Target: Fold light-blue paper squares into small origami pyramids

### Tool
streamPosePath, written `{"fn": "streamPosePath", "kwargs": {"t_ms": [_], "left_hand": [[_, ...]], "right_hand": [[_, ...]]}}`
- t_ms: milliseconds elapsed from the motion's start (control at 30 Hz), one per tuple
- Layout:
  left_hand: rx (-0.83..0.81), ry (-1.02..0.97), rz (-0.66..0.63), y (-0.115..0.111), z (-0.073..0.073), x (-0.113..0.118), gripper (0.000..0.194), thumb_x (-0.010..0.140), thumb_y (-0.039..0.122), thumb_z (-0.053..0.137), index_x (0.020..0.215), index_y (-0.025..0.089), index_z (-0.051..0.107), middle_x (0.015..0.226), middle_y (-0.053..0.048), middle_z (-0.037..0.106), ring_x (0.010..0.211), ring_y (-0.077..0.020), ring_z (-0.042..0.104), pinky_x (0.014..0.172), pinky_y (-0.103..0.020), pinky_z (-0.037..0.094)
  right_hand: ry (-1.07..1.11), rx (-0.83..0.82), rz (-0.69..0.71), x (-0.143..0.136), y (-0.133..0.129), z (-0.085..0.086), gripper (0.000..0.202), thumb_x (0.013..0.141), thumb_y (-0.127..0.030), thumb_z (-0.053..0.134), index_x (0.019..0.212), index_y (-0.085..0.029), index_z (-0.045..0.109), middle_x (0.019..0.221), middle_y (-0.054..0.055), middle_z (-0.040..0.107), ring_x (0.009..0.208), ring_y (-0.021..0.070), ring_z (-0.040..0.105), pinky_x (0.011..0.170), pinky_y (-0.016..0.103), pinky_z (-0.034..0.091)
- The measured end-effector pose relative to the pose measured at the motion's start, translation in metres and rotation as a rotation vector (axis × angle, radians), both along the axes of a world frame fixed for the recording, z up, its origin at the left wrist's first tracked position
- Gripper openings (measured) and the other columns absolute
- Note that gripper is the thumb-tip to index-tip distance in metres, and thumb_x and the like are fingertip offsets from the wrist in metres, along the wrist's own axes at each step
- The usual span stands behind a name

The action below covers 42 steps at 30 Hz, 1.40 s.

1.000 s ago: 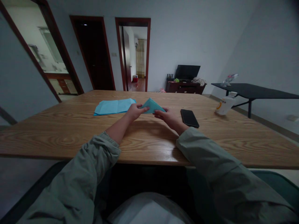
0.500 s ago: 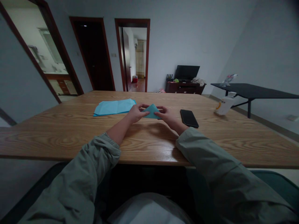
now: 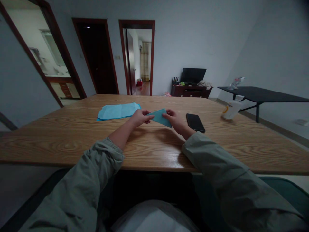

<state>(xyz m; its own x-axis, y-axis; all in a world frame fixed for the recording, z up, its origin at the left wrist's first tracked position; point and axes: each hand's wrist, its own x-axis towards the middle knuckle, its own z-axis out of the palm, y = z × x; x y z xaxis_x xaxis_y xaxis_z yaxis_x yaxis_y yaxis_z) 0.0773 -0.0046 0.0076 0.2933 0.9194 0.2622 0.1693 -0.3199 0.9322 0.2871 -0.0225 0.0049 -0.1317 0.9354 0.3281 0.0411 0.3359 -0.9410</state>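
A small folded piece of blue paper (image 3: 160, 117) is held between my two hands, just above the wooden table (image 3: 154, 151). My left hand (image 3: 140, 118) pinches its left corner, thumb on top. On the other side, my right hand (image 3: 173, 118) grips the right part, with the thumb over the face and the fingers behind. One pointed corner hangs down toward the right wrist. Left of my hands, larger sheets of light blue paper (image 3: 117, 111) lie stacked on the table. Fingers behind the folded paper are partly hidden.
A black phone (image 3: 195, 122) lies just right of my right hand. Farther right stands a white package (image 3: 232, 109). Beyond the table are a black table (image 3: 263, 94) with a clear bottle on it and a cabinet (image 3: 191, 91) with a screen.
The folded paper has turned in my hands: its point faced up before, and now it lies slanted with a corner down at the right. The sheets and phone have not moved.
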Motion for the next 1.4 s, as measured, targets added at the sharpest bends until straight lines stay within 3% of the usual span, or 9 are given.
{"fn": "streamPosePath", "kwargs": {"t_ms": [100,267,633,833,967,1167,1267,1400], "left_hand": [[-0.013,-0.039,-0.006,-0.001,0.001,-0.001,0.042,0.059,0.043,0.083,0.077,0.01,0.066,0.061,-0.003,0.065,0.052,-0.0103,0.059,0.052,-0.023,0.049],[-0.006,-0.057,-0.024,-0.002,0.002,0.0,0.043,0.057,0.043,0.083,0.078,0.01,0.066,0.063,-0.003,0.066,0.055,-0.0105,0.059,0.055,-0.024,0.05],[0.016,-0.034,-0.031,0.0,-0.001,-0.001,0.046,0.058,0.047,0.082,0.081,0.011,0.067,0.065,-0.003,0.066,0.054,-0.0107,0.059,0.054,-0.024,0.049],[-0.068,-0.162,-0.03,-0.006,0.006,0.0,0.054,0.056,0.051,0.083,0.089,0.012,0.064,0.07,-0.003,0.067,0.055,-0.0125,0.063,0.055,-0.026,0.052],[-0.132,-0.12,-0.103,-0.009,0.006,0.002,0.054,0.06,0.056,0.079,0.087,0.012,0.066,0.085,-0.008,0.071,0.06,-0.013,0.065,0.056,-0.025,0.052],[-0.063,-0.092,-0.066,-0.005,0.0,0.004,0.055,0.064,0.064,0.072,0.084,0.013,0.064,0.079,-0.008,0.071,0.057,-0.0137,0.065,0.054,-0.025,0.052],[0.015,-0.088,-0.012,-0.004,0.001,0.004,0.053,0.067,0.063,0.07,0.082,0.013,0.063,0.074,-0.006,0.069,0.054,-0.0127,0.063,0.052,-0.024,0.051],[0.126,-0.077,0.099,-0.003,0.002,0.004,0.05,0.071,0.061,0.067,0.081,0.013,0.062,0.071,-0.005,0.067,0.052,-0.0119,0.061,0.048,-0.022,0.049]], "right_hand": [[0.061,-0.056,0.004,0.002,0.0,0.001,0.042,0.062,-0.045,0.077,0.091,-0.019,0.062,0.079,0.0,0.066,0.068,0.0141,0.057,0.061,0.025,0.044],[0.01,-0.037,0.089,0.004,-0.001,0.001,0.038,0.072,-0.051,0.069,0.09,-0.017,0.068,0.085,0.003,0.067,0.075,0.0152,0.058,0.067,0.026,0.045],[-0.113,0.027,0.042,0.004,0.0,-0.001,0.044,0.072,-0.059,0.067,0.08,-0.015,0.065,0.07,0.0,0.059,0.064,0.0127,0.049,0.057,0.024,0.038],[0.026,0.012,0.047,0.005,0.002,0.0,0.046,0.069,-0.059,0.07,0.083,-0.016,0.065,0.071,0.0,0.058,0.063,0.012,0.049,0.058,0.024,0.039],[0.113,-0.02,0.036,0.005,0.001,0.001,0.047,0.067,-0.059,0.071,0.084,-0.016,0.065,0.072,0.0,0.059,0.063,0.0117,0.051,0.059,0.025,0.041],[0.037,-0.031,0.04,0.003,0.004,-0.004,0.043,0.072,-0.057,0.069,0.084,-0.016,0.064,0.079,0.003,0.063,0.07,0.0142,0.057,0.065,0.027,0.048],[-0.121,0.031,-0.062,0.002,0.004,-0.007,0.043,0.076,-0.053,0.066,0.098,-0.016,0.063,0.084,0.006,0.064,0.07,0.0156,0.058,0.061,0.028,0.049],[-0.327,0.326,-0.256,-0.002,-0.002,-0.008,0.062,0.076,-0.041,0.067,0.133,-0.024,0.049,0.115,0.01,0.059,0.074,0.0156,0.059,0.066,0.031,0.051]]}}
